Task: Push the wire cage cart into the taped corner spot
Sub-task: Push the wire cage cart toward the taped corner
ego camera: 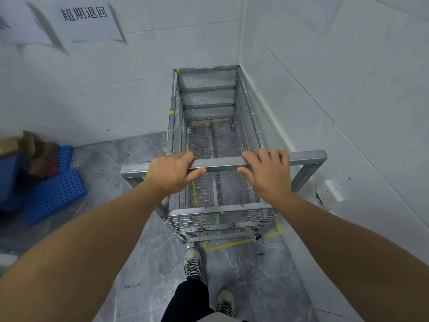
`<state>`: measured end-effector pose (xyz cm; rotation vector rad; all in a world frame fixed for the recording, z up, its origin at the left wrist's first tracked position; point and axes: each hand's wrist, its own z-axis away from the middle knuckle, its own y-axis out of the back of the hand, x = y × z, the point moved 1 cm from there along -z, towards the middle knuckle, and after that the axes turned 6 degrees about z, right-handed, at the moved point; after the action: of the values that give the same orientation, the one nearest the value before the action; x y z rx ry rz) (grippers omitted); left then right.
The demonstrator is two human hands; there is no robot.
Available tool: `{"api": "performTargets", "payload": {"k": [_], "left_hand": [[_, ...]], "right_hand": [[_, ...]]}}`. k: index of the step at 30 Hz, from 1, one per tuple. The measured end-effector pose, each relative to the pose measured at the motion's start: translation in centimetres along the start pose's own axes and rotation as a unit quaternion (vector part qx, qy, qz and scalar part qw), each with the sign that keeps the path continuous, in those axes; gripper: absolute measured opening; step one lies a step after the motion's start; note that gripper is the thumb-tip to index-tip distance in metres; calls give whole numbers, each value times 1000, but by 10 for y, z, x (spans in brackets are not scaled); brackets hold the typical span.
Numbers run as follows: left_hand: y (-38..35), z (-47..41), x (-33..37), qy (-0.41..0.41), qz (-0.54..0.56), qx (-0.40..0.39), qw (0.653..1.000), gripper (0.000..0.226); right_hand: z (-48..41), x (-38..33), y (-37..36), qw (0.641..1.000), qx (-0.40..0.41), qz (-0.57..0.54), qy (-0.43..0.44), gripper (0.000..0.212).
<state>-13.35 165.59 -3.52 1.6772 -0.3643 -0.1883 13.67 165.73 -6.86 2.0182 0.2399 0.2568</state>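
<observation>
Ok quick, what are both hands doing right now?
Left hand: closed on the cart handle.
Right hand: closed on the same handle.

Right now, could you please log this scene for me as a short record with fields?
setting: tiled room corner, grey marble-look floor
cart: wire cage cart, empty, far end against the corner walls
handle: metal bar at the near end
left hand: left hand gripping the bar
right hand: right hand gripping the bar
floor marking: yellow tape; near-right caster on the line, near-left caster outside it
left side: blue perforated crates with cardboard scraps
wall: paper sign; socket low on the right wall
</observation>
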Motion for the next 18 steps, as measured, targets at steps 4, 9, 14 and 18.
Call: {"api": "performTargets", "payload": {"k": [4,9,14,18], "left_hand": [[-2,0,3,3,-6,7,1000,52],[-5,1,2,-3,-18,19,1000,53],[-1,0,2,-4,-16,23,1000,50],[1,2,4,3,-10,14,1000,48]], "right_hand": [[-1,0,0,1000,-1,1,-1,38],[0,1,0,1000,2,7,1,40],[-1,0,0,1000,3,14,-2,40],[1,-1,0,1000,5,24,-3,37]]}}
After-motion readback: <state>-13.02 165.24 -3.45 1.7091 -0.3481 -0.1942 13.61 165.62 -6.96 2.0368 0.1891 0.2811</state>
